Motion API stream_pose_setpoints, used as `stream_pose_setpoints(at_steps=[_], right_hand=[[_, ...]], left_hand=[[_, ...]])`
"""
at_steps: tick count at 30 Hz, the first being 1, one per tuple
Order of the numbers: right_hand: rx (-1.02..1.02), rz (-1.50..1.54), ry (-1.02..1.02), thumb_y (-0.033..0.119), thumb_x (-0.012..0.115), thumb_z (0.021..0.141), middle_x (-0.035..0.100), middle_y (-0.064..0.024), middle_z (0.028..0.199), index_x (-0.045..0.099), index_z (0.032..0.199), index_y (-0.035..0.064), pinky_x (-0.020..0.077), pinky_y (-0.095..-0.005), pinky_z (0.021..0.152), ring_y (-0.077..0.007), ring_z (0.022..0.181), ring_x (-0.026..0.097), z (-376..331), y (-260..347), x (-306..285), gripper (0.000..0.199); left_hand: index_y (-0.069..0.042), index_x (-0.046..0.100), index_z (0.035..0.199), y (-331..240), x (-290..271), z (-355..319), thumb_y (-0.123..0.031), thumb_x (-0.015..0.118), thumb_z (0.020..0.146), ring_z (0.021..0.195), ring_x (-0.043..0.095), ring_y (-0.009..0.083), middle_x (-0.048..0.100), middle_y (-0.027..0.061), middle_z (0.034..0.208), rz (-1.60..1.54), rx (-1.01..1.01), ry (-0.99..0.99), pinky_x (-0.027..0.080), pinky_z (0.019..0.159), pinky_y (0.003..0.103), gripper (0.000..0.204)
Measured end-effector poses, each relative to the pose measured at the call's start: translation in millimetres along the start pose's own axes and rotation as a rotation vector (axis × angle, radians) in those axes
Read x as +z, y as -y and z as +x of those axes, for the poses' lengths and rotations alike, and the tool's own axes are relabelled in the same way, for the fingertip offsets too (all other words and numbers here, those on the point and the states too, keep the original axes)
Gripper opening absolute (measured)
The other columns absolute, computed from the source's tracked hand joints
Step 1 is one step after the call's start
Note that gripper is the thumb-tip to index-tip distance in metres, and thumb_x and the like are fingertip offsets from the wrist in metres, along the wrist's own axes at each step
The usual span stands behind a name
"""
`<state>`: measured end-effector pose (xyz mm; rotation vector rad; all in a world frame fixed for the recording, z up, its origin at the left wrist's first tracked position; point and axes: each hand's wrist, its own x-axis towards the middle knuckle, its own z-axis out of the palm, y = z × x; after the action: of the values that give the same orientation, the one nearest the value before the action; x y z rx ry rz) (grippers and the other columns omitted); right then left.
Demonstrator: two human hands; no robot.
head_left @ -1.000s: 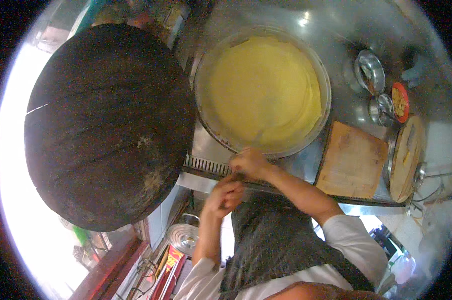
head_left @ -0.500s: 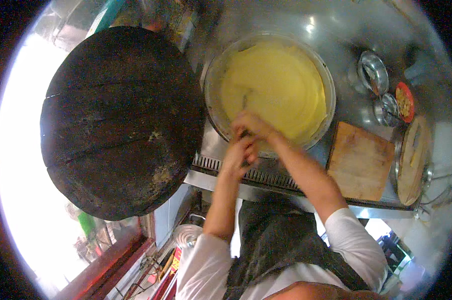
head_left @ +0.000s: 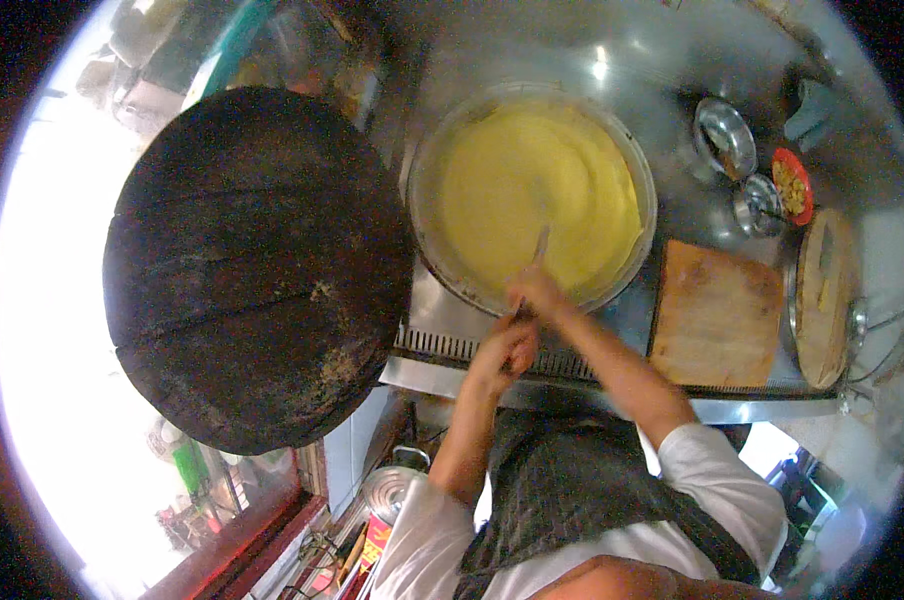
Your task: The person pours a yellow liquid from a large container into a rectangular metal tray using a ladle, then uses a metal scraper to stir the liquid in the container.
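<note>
Both our left hand [head_left: 506,354] and right hand [head_left: 538,291] curl firmly around long tool [head_left: 542,244], right one farther, probably for leverage across wide pan [head_left: 422,200]; wooden board [head_left: 717,315] right, likely for easy reach.

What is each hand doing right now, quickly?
Left hand: closed, holding the near end of a long-handled tool.
Right hand: closed, holding the same tool farther up, above the pan's near edge.
</note>
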<state>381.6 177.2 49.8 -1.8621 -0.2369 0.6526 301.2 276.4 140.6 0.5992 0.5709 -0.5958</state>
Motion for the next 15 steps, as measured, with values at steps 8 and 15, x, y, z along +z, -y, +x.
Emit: stream_pose_setpoints(at_steps=[8,15], right_hand=[[-0.428,0.060,-0.019,0.021,0.056,0.064,0.049,-0.0093,0.053,0.052,0.054,0.0100,0.0392,-0.0355,0.055,-0.0243,0.054,0.050,56.2,12.1,-42.6,0.015],[-0.629,-0.385,0.059,0.010,0.060,0.061,0.055,-0.0117,0.085,0.058,0.085,0.0104,0.0407,-0.0356,0.076,-0.0290,0.086,0.052,-49.4,33.8,-43.7,0.024]], left_hand=[[-0.012,0.040,0.058,-34.6,52.9,26.6,-0.008,0.047,0.079,0.034,0.032,0.0085,0.037,-0.0012,0.047,0.155,0.050,-0.166,0.024,0.032,0.022,0.022],[-0.004,0.044,0.082,18.9,19.0,-30.4,0.000,0.046,0.081,0.042,0.039,0.0084,0.043,0.0026,0.060,-0.060,-0.059,-0.107,0.030,0.032,0.020,0.005]])
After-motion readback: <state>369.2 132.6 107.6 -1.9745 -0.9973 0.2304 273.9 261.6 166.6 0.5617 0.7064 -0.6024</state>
